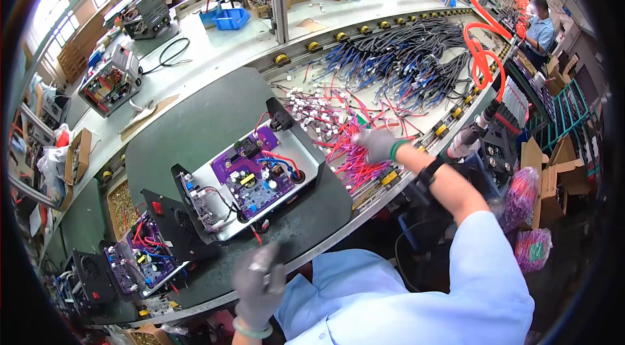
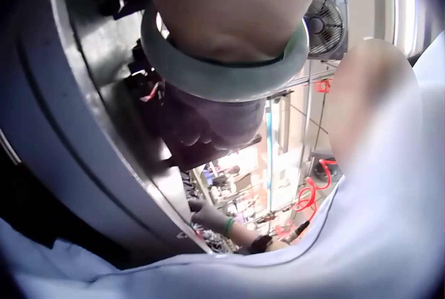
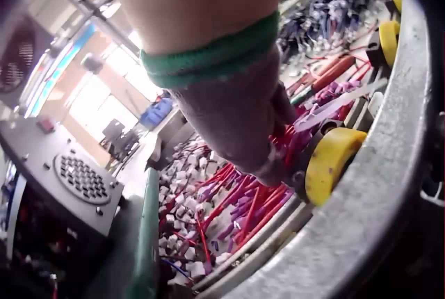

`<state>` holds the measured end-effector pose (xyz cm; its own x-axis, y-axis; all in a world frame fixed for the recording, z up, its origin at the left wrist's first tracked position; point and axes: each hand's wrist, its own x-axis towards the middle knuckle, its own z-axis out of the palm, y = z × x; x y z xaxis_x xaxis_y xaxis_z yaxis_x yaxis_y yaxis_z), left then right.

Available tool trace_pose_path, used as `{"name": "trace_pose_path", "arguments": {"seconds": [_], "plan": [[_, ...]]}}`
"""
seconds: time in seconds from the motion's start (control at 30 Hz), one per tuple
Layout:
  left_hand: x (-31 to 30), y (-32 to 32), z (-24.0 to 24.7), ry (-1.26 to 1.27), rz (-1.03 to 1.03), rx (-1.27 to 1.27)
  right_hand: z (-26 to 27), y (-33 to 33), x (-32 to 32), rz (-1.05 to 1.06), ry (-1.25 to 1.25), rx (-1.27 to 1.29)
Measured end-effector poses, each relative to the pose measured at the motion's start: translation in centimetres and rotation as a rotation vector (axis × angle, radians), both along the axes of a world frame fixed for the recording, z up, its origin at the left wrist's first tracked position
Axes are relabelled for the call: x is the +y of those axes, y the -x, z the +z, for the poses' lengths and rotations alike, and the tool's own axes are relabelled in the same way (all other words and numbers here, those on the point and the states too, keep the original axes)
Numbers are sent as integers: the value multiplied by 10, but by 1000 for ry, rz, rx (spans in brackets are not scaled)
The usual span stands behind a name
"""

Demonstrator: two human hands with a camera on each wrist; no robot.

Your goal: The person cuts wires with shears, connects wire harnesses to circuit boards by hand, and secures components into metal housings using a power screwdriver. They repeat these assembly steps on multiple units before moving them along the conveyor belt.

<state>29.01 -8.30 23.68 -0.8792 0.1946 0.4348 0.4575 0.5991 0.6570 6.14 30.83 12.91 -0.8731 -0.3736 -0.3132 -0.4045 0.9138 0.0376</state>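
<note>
My right hand (image 1: 379, 146), in a grey glove, reaches down into a pile of red and purple wires (image 1: 355, 166) with white connectors. In the right wrist view its fingertips are among the wires (image 3: 254, 208), and I cannot tell whether they pinch any. My left hand (image 1: 259, 283), also gloved, hangs at the near table edge with loosely bent fingers and nothing visible in it. Beyond it, an opened metal chassis (image 1: 306, 176) with a purple circuit board (image 1: 250, 179) sits on the dark green mat (image 1: 195, 114).
More chassis units (image 1: 140, 257) stand at the left. Black and blue cables (image 1: 403, 58) lie heaped behind the red wires. Yellow rollers (image 1: 389, 178) line the metal rail. A power screwdriver (image 1: 465, 140) hangs from a coiled orange hose (image 1: 478, 52) at the right. Another person (image 1: 539, 31) is farther back.
</note>
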Motion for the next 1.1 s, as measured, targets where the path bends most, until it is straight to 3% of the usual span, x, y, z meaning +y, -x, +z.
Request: {"name": "trace_pose_path", "arguments": {"seconds": [0.03,0.07,0.13,0.2,0.27,0.3,0.47,0.53,0.67,0.7,0.73,0.83,0.9,1.03,1.1], "plan": [[7,2,-27,-28,-27,-10,-28,-14,2,66,37,217],[11,2,-40,-22,-29,-6,-23,-13,-1,63,43,221],[19,2,-59,25,-101,-39,4,-13,-10,-61,-80,4],[24,-1,-73,0,-89,-23,13,-13,-2,-75,-87,4],[26,-1,-78,20,-59,-48,19,-9,6,-220,39,7],[26,0,-78,27,-62,-47,16,-9,5,-220,175,85],[34,9,-93,-32,43,-96,-15,20,-52,-146,243,144],[39,10,-100,-27,88,-69,-35,34,-82,-306,201,166],[44,7,-99,27,158,-27,-75,64,-99,-403,225,-22],[44,4,-97,5,173,-62,-46,55,-96,-384,305,-65],[41,1,-97,9,173,-63,-52,63,-87,-455,395,-97],[38,0,-104,-160,140,-142,-19,44,-62,-539,875,-160],[35,-2,-108,-274,142,-307,32,9,-59,-629,1293,-283],[51,7,-57,-319,123,-504,118,-64,-62,-431,1451,-395],[59,11,-42,-665,-110,-661,141,-98,-75,-173,1478,-339]]}}
